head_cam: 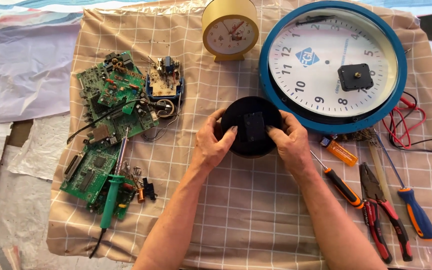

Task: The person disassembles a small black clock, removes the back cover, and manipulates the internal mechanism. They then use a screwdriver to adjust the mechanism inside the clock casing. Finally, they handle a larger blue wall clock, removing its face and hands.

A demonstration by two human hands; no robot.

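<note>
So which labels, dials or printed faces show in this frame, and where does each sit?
Large wall clock: top right, round, blue rim, white dial with a blue diamond emblem.
Small clock: top centre, round, cream case, pale dial.
Lighter: right of the right hand, orange, small label.
Black round clock back: centre, held by both hands, left hand; no label seen.

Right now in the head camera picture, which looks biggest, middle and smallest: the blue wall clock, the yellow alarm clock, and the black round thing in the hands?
1. Blue wall clock, by far the biggest.
2. Black round thing, held by both hands.
3. Yellow alarm clock.
The last two look close in size; the black one is nearer the camera, so that order is unsure.
</note>
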